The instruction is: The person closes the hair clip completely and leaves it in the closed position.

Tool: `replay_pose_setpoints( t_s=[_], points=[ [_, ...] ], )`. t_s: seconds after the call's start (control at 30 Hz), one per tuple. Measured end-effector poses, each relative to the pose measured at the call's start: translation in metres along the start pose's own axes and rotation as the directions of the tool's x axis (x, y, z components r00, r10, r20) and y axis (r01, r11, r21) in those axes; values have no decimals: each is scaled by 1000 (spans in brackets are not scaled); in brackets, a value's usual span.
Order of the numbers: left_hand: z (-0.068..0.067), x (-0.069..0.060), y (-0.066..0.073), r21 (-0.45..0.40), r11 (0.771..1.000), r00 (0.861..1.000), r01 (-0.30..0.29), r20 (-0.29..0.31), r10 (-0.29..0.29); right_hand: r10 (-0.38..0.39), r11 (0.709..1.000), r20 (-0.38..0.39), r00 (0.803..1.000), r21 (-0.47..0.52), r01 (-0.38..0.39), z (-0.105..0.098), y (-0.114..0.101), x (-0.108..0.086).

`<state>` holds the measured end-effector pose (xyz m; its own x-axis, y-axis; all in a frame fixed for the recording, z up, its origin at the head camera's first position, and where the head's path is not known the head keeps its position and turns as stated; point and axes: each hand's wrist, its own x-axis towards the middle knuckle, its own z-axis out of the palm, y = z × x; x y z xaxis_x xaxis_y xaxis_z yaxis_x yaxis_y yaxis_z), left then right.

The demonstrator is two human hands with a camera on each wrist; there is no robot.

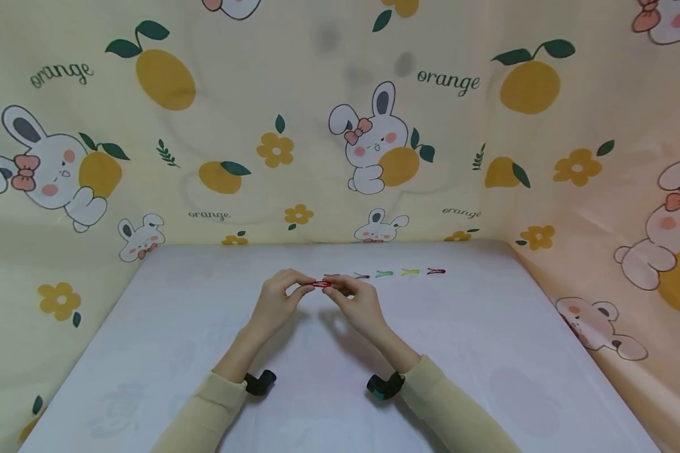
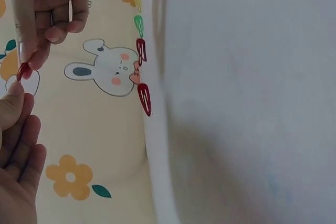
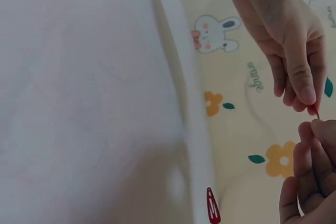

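Observation:
A small red hair clip (image 1: 320,284) is pinched between both hands above the table, its two ends at the fingertips. My left hand (image 1: 277,302) holds one end with thumb and finger, and my right hand (image 1: 359,307) holds the other. In the left wrist view the clip (image 2: 22,72) shows between the right hand (image 2: 52,9) above and the left hand (image 2: 18,156) below. The right wrist view shows the left hand (image 3: 286,40) and the right hand (image 3: 315,171) meeting at the clip, mostly hidden by fingers.
Behind the hands, several clips lie in a row on the white table (image 1: 459,340): dark red ones, a green one (image 1: 384,274), a yellow one (image 1: 410,272) and a red one (image 1: 436,271) at the right end. A patterned cloth (image 1: 294,82) hangs behind.

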<state>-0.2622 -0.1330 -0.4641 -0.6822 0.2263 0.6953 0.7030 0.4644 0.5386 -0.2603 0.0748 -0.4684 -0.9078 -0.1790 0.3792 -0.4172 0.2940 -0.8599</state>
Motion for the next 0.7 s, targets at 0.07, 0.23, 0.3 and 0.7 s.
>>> replay_pose_setpoints(
  t_s=[0.07, 0.23, 0.3, 0.7],
  points=[
    [-4, 1, -2, -20, 1000, 1000, 20, 1, -20, -16, 1000, 7, 1000, -11, 16, 2, 0, 4],
    [-13, 2, -10, -27, 997, 997, 68, 21, -68, -14, 1000, 42, 999, -20, 15, 11, 2, 13],
    [-17, 1, -14, -15, 995, 994, 100, 39, -100, 0, 1000, 61, 998, -29, 2, 15, 3, 16],
    [-42, 0, -36, 136, 961, 946, 239, 189, -262, -27, 992, 152, 988, -119, 46, 41, 8, 37]
  ],
)
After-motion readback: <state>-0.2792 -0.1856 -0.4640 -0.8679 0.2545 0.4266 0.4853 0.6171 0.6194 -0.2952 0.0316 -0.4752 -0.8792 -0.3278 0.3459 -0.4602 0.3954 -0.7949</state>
